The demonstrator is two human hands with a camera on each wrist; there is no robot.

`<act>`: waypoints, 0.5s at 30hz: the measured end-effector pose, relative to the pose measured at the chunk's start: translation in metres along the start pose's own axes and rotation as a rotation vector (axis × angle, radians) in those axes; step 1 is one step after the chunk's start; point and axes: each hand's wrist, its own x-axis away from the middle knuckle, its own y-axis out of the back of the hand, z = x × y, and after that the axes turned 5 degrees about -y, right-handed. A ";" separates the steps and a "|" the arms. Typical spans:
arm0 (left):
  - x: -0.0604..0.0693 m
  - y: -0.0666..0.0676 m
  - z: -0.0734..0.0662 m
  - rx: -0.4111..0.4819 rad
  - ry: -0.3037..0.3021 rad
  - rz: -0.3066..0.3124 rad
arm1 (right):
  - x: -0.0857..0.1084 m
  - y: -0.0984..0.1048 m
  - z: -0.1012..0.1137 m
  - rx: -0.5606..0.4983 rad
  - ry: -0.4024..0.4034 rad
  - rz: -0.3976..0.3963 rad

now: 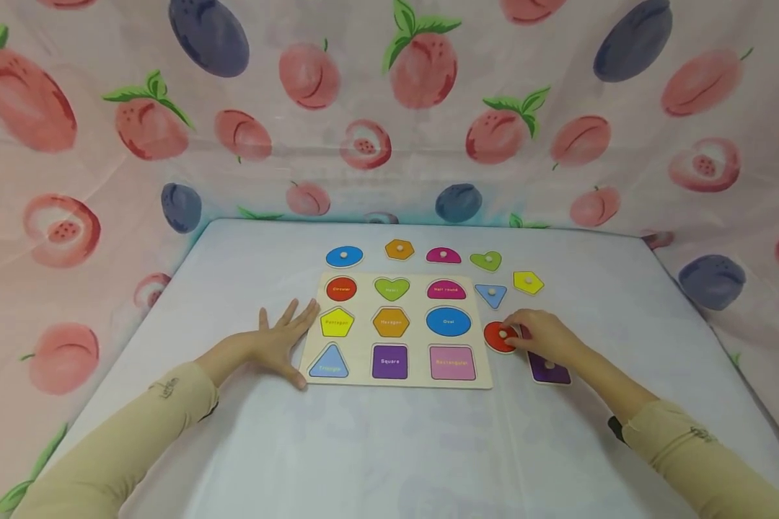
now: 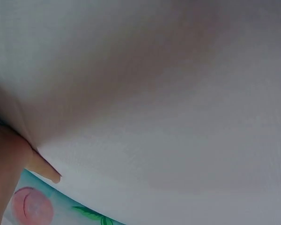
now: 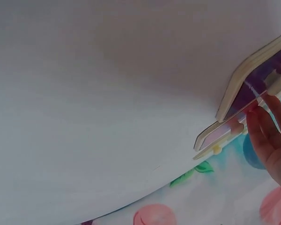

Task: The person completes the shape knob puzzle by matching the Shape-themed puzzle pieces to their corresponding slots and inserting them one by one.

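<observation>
A cream shape-puzzle board (image 1: 360, 364) with labelled coloured shapes lies on the white table. My left hand (image 1: 275, 344) rests with fingers spread at its left edge, fingertips and thumb touching the border. To the right of the board, my right hand (image 1: 545, 337) pinches the small knob of a red circle piece (image 1: 493, 339). The circle lies just beside the board's right edge. A purple square piece (image 1: 558, 373) sits under and beside the right hand, and the hand partly covers a pinkish piece (image 1: 525, 332). The right wrist view shows curled fingers (image 3: 260, 131) by the purple piece.
Above the board lie a blue oval (image 1: 336, 258), an orange hexagon (image 1: 392, 252), a magenta half round (image 1: 435, 257) and a green heart (image 1: 480, 261). A blue triangle (image 1: 491, 299) and a yellow pentagon (image 1: 524, 285) lie at the upper right. Fruit-printed cloth (image 1: 422, 144) surrounds the table.
</observation>
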 end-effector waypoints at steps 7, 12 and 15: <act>-0.006 0.003 0.001 -0.009 0.003 0.000 | -0.005 0.000 0.000 0.055 0.019 -0.031; -0.006 0.000 0.001 0.002 0.005 0.010 | -0.007 -0.001 0.000 0.051 0.068 -0.036; -0.004 -0.001 0.001 0.006 0.010 0.009 | -0.009 0.001 0.000 0.047 0.096 -0.033</act>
